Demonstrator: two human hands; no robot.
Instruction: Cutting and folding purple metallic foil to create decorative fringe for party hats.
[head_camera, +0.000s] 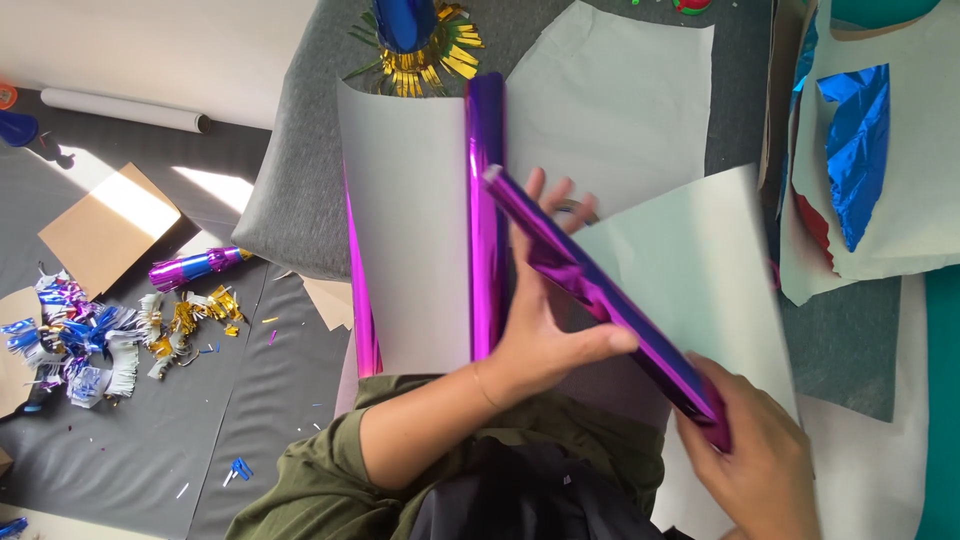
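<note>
Olive-green sleeve (320, 480) of the person fills the lower middle of the view, forearm bare above it. Left hand (545, 330) lies on the white back of a sheet of purple foil paper (420, 230), fingers (535, 195) spread flat and released, thumb pressed against the folded purple strip (600, 300). Right hand (750, 465), at the lower right, has its fingers clenched around the near end of that strip, which slants up and to the left to end just above the left palm. One edge of the sheet stands folded up as a purple ridge (486, 210), just left of the left hand. A second pale sheet (700, 270) spreads to the right of the strip; whether it is part of the same sheet cannot be told, since that edge is blurred.

Surroundings: grey felt pad (290, 210) under the sheets; blue foil cone with gold fringe (415, 45) at the top; pale paper with a blue foil piece (855, 150) at the right. On the dark floor mat (130, 450) at left: small purple foil roll (195, 267), heap of blue, silver and gold fringe scraps (100, 335), brown cardboard square (108, 228), white paper tube (125, 110).
</note>
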